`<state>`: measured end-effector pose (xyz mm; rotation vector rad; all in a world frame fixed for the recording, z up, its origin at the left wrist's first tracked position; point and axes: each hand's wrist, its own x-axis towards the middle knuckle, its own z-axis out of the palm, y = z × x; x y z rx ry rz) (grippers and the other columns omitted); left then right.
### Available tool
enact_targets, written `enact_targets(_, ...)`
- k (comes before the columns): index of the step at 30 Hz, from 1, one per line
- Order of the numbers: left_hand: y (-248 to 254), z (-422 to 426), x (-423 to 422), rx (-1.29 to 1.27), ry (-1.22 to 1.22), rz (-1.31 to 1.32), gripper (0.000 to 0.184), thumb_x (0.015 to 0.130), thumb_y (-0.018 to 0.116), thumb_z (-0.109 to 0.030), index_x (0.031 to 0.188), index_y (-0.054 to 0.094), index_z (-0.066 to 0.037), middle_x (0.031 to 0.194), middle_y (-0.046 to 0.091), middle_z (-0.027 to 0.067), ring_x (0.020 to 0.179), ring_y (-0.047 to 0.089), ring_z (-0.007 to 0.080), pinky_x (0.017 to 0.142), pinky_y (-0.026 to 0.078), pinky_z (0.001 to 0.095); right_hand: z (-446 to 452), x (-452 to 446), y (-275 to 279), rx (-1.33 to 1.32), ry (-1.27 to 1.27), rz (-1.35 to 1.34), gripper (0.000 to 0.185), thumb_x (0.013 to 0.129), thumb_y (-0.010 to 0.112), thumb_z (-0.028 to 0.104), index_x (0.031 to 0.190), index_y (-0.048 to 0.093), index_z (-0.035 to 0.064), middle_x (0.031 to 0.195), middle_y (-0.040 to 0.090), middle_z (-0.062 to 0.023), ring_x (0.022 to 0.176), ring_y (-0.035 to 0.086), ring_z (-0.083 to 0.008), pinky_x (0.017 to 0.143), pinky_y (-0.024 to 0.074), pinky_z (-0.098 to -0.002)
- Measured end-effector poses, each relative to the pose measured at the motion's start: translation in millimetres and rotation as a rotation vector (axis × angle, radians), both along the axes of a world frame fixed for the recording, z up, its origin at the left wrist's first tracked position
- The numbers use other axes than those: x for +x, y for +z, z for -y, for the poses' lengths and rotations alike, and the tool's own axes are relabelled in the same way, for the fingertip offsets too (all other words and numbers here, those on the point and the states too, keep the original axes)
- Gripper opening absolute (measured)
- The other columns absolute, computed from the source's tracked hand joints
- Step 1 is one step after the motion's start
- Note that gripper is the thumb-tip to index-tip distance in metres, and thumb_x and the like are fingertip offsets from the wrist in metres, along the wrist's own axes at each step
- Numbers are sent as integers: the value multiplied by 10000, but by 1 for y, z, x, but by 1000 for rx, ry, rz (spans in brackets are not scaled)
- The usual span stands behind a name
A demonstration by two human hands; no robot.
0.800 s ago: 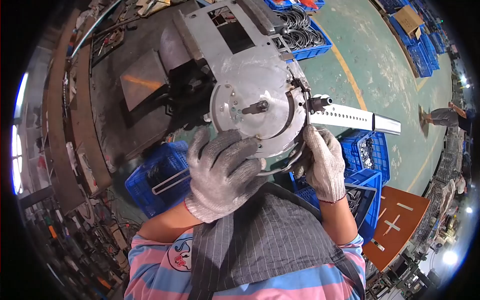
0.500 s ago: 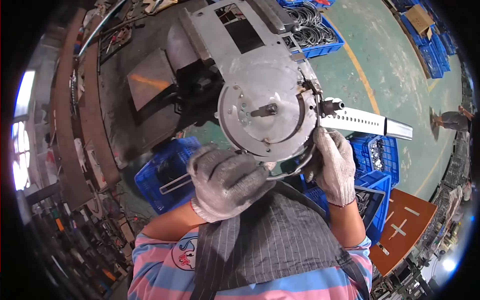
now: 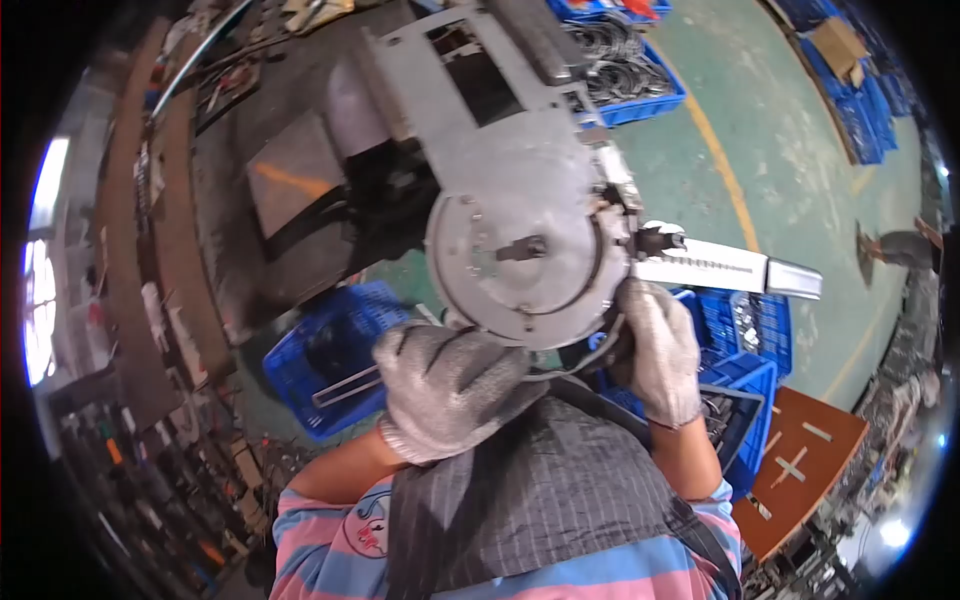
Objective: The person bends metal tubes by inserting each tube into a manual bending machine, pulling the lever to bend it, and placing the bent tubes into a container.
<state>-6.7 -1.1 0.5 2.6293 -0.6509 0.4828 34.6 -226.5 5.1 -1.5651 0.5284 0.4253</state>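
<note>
Lower centre, the left hand (image 3: 440,395), grey-white gloved, curls round a thin, curved grey metal rod (image 3: 603,350); the right hand (image 3: 662,355) pinches it beside the round grey metal plate (image 3: 475,292). Positioning seems underway, calling for steady grips.

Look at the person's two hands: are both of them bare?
No, the left hand and the right hand are both covered by pale knitted gloves, which end at the wrists.
</note>
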Motion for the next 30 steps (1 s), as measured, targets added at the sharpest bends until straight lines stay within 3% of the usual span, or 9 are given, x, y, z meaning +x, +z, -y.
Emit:
enact_targets(5, 6, 11, 12, -35, -17, 77, 344, 729, 797, -463, 1001, 684, -284, 1176, 601, -6, 1080, 555, 262, 933, 379, 482, 5, 2, 7, 55, 53, -71, 410, 1033, 528, 387, 923, 653, 12, 609, 584, -32, 466, 513, -82, 414, 369, -233)
enact_targets(6, 11, 13, 12, 6, -27, 42, 467, 672, 856, -396, 1059, 675, -207, 1222, 576, 89, 1148, 542, 363, 1042, 361, 585, 5, 2, 6, 56, 45, -61, 407, 1030, 533, 386, 919, 654, 14, 605, 581, -33, 465, 512, -83, 412, 367, -236)
enact_targets(11, 14, 12, 21, -85, -138, -141, 498, 636, 856, -350, 1058, 671, -163, 1227, 593, 101, 1203, 545, 381, 1057, 363, 603, 11, 0, 3, 15, 94, -41, 402, 1027, 545, 381, 937, 672, 11, 605, 582, -35, 494, 536, -100, 459, 405, -238)
enact_targets(17, 11, 13, 21, -129, -144, -106, 503, 623, 855, -316, 1057, 664, -145, 1194, 614, 110, 1179, 565, 383, 1033, 393, 603, 123, -10, 5, -919, -222, 844, 186, 1009, 561, 113, 1083, 682, -7, 944, 689, -123, 828, 658, -171, 727, 524, -331)
enact_targets(19, 12, 12, 21, -120, -150, -119, 504, 625, 854, -315, 1060, 663, -145, 1185, 620, 110, 1177, 567, 383, 1028, 401, 601, 165, 16, 28, -1487, 22, 1027, 232, 1003, 551, 165, 1075, 686, -10, 991, 691, -173, 950, 658, -286, 863, 504, -398)
enact_targets(22, 8, 15, 21, -150, -138, -67, 498, 620, 846, -319, 1053, 670, -146, 1178, 632, 99, 1174, 570, 379, 1035, 405, 604, 234, 40, -2, -1288, 322, 616, 299, 999, 514, 239, 1047, 685, -3, 999, 678, -204, 1023, 611, -387, 924, 469, -439)
enact_targets(27, 7, 13, 19, -85, -137, -69, 540, 622, 849, -308, 1097, 660, -135, 1188, 633, 113, 1179, 569, 378, 1052, 396, 604, 255, 61, -17, -1268, 548, 475, 345, 994, 491, 285, 994, 671, -9, 965, 659, -230, 908, 616, -431, 830, 489, -474)
enact_targets(29, 7, 14, 20, -128, -155, -39, 570, 632, 854, -306, 1130, 653, -115, 1202, 634, 123, 1182, 565, 385, 1061, 388, 606, 275, 51, -48, -1538, 565, 1121, 271, 988, 513, 234, 988, 657, 4, 932, 653, -228, 876, 618, -418, 781, 494, -476)
enact_targets(30, 8, 14, 19, -122, -158, -51, 592, 642, 856, -302, 1156, 647, -96, 1218, 636, 131, 1183, 563, 395, 1072, 382, 601, 267, 42, -43, -1526, 557, 990, 151, 970, 541, 150, 995, 633, 32, 937, 661, -206, 832, 622, -399, 730, 500, -478)
